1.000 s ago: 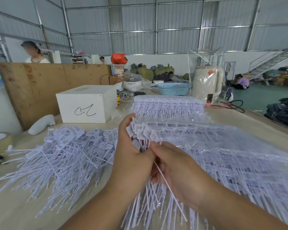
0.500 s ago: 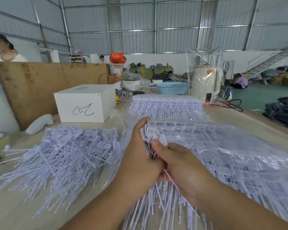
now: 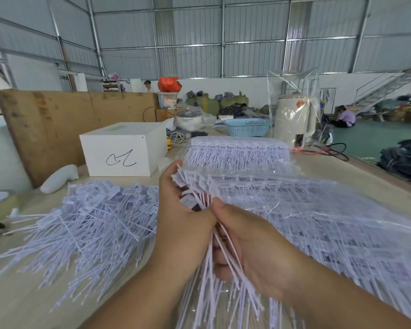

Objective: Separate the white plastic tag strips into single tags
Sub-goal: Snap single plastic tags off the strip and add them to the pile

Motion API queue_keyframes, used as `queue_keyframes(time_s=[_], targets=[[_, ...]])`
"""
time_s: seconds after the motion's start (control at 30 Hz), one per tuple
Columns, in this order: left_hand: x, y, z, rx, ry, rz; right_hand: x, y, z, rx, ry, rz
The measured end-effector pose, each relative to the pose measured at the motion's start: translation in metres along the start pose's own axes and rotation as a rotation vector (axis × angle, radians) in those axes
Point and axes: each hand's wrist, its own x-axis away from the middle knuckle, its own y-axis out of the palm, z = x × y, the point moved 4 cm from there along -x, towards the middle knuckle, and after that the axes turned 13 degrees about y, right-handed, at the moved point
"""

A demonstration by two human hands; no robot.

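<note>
Two hands meet over the bench [image 3: 22, 302], both grasping one bundle of tags [image 3: 195, 186]. The left hand [image 3: 185, 224] curls round the bundle just below the flat heads, which fan out above its fingers. The right hand [image 3: 254, 252] touches the left, its thumb pressed against the heads and its fingers curled round the thin tails, which hang down towards the person.

Judging by this grip, the step in hand is working single tags free from a joined strip. The next move likely calls for the right hand to pull or twist a few tags away while the left holds the rest firm. The freed ones would then go to the loose pile [image 3: 86, 224], which lies left of the left hand.

Right of the right hand, and beyond both, lies a wide spread of strips [image 3: 318, 222] under clear plastic film, apparently not yet separated. Farther off sits another stack of strips [image 3: 237, 150]. Well beyond the left hand stands a white box [image 3: 126, 148] with a black scribble, and a white padded object [image 3: 59, 178] lies left of it. A blue basket [image 3: 247, 127] and a bagged white appliance [image 3: 294, 119] stand at the far end.

Nothing blocks the hands, though the long tails could tangle with each other and with the strips beneath as tags are drawn out.
</note>
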Motion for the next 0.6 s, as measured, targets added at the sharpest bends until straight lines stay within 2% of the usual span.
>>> queue_keyframes(time_s=[0.13,0.23,0.37,0.43,0.6], targets=[[0.002,-0.004,-0.006,-0.046,-0.066,0.06,0.002,0.0,-0.003,-0.072,0.025,-0.079],[0.001,-0.002,-0.009,0.036,-0.131,0.046,0.005,-0.002,-0.006,-0.064,0.02,-0.12],[0.002,0.0,-0.006,-0.029,-0.258,-0.001,0.006,-0.003,-0.007,-0.036,0.004,-0.114],[0.005,0.002,-0.005,-0.026,-0.371,-0.049,0.005,-0.001,-0.007,-0.017,-0.031,-0.113],[0.022,0.01,0.0,0.249,-0.646,-0.284,0.003,-0.002,-0.005,0.009,-0.038,-0.108]])
